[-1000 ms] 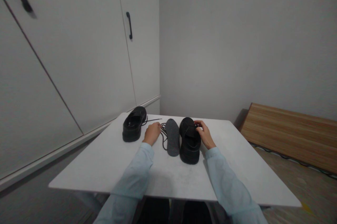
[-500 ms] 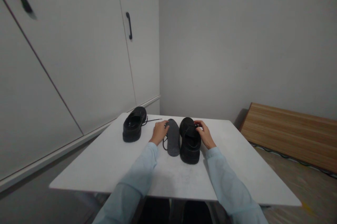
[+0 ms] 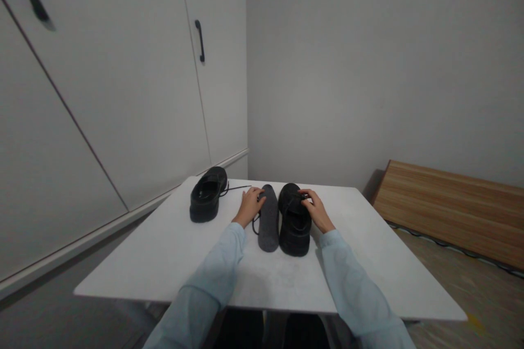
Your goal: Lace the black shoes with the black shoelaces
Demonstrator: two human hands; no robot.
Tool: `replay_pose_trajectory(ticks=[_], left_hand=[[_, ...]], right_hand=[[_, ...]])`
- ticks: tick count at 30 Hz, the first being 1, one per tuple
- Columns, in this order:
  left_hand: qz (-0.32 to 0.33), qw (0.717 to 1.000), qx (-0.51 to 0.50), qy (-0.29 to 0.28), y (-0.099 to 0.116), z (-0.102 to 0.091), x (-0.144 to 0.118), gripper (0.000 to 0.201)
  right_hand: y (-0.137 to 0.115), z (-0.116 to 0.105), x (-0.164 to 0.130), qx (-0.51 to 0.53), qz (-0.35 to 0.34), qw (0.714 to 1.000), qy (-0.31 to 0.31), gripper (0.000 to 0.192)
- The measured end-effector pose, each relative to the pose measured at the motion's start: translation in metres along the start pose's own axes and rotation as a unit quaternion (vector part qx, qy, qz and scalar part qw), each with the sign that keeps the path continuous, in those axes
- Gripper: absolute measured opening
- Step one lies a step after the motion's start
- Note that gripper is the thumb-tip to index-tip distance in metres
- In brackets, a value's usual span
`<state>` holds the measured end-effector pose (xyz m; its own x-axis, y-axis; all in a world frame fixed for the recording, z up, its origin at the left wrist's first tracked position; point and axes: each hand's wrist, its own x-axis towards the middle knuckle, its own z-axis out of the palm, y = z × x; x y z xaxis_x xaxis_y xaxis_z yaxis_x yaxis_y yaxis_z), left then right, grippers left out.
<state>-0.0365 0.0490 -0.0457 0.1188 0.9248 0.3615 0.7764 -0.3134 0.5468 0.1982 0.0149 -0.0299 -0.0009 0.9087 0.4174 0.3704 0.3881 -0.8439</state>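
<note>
My left hand (image 3: pixel 249 207) has its fingers closed at the left edge of a grey insole (image 3: pixel 269 223), near its toe end. A thin black lace (image 3: pixel 254 226) loops down below those fingers, and its ends are hidden. Just right of the insole sits a black shoe (image 3: pixel 295 237), heel toward me, its opening facing up. My right hand (image 3: pixel 316 210) pinches the upper of this shoe on its right side, by the lacing. Farther left stands a second black shoe (image 3: pixel 204 210), untouched, with its lace trailing to the right.
Everything lies on a white table (image 3: pixel 164 267). A white cabinet (image 3: pixel 123 65) with dark handles rises on the left, and a grey wall (image 3: pixel 368 65) stands behind. To the right, a wood-grain panel (image 3: pixel 450 207) is beyond the table edge.
The heel end of the insole has come slightly toward me beside the shoe. Both hands have stayed almost in place, and the far-left shoe has not moved.
</note>
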Motion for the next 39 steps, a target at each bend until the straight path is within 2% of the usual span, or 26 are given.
replay_pose_trajectory(ticks=[6,9,12,15,21,25,29,35,39], left_hand=[[-0.029,0.99,-0.107,0.085,0.004,-0.012,0.0,0.018],[-0.062,0.983,-0.157,0.078,0.004,-0.02,-0.001,0.036],[-0.116,0.973,-0.195,0.033,0.001,-0.027,-0.002,0.059],[-0.131,0.97,-0.203,-0.014,-0.006,-0.032,-0.003,0.065],[-0.116,0.976,-0.166,-0.08,-0.02,-0.042,-0.003,0.052],[-0.071,0.98,-0.108,-0.149,-0.025,-0.049,-0.005,0.04],[-0.049,0.967,-0.096,-0.232,-0.027,-0.052,-0.008,0.034],[-0.052,0.955,-0.087,-0.28,-0.031,-0.058,-0.013,0.028],[-0.044,0.935,-0.095,-0.34,-0.032,-0.063,-0.016,0.026]], right_hand=[[0.002,0.0,0.0,-0.043,-0.003,0.999,-0.033,0.037],[0.001,0.0,-0.001,-0.061,0.001,0.997,-0.048,0.04],[-0.002,0.0,-0.002,-0.087,0.008,0.995,-0.057,0.043],[-0.008,-0.002,-0.004,-0.117,0.009,0.99,-0.076,0.05],[-0.013,-0.005,-0.005,-0.17,-0.006,0.978,-0.12,0.063],[-0.014,-0.003,-0.004,-0.199,0.002,0.971,-0.134,0.069],[-0.014,0.001,-0.004,-0.219,-0.003,0.966,-0.14,0.074],[-0.017,0.005,-0.003,-0.262,-0.009,0.954,-0.145,0.077],[-0.02,0.003,-0.005,-0.271,-0.023,0.95,-0.151,0.07]])
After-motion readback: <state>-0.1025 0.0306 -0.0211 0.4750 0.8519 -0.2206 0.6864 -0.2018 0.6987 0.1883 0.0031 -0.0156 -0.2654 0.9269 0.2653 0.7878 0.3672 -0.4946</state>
